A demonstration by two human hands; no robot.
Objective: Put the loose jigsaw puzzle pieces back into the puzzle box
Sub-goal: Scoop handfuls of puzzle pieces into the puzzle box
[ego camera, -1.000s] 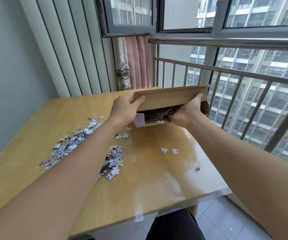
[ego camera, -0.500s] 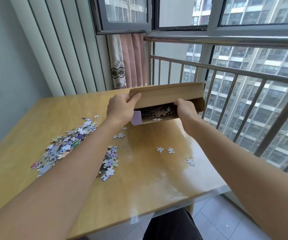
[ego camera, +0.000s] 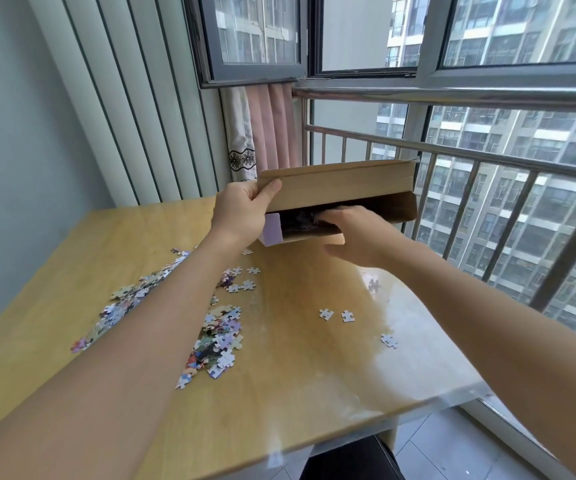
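Your left hand (ego camera: 241, 216) pinched the light, bendy puzzle box (ego camera: 340, 188) flap while your right hand (ego camera: 355, 233), fingers relaxed, reached inside; the thin loose pieces (ego camera: 217, 337) wanted scooping.

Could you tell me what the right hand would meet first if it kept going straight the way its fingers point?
Probably the pieces already inside the puzzle box: the right hand points into its open mouth, fingertips at the dark interior. Depth is unclear.

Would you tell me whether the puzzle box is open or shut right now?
Open: the left hand holds the puzzle box flap raised, and the right hand reaches into the dark opening.
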